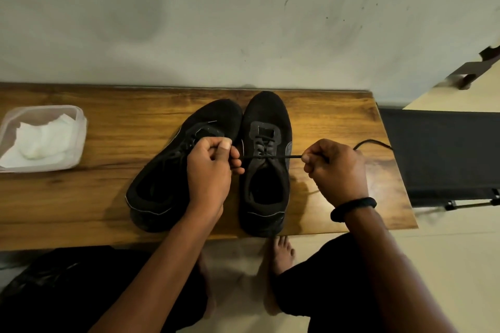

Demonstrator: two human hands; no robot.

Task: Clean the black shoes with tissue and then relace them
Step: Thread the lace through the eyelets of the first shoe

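Two black shoes stand side by side on a wooden table (pixel 108 197), toes toward the wall. The left shoe (pixel 162 176) leans to the left; the right shoe (pixel 266 170) is upright with its lace threaded through the lower eyelets. A black lace (pixel 270 156) stretches taut across the right shoe's opening. My left hand (pixel 211 167) pinches one end of it just left of the shoe. My right hand (pixel 335 167) grips the other end, whose loose tail (pixel 373 142) curls off to the right.
A clear plastic container (pixel 78 138) with white tissue (pixel 40 140) sits at the table's left end. A black chair or stand (pixel 443 154) is right of the table. The wall rises just behind the shoes. My bare foot (pixel 282 254) is under the front edge.
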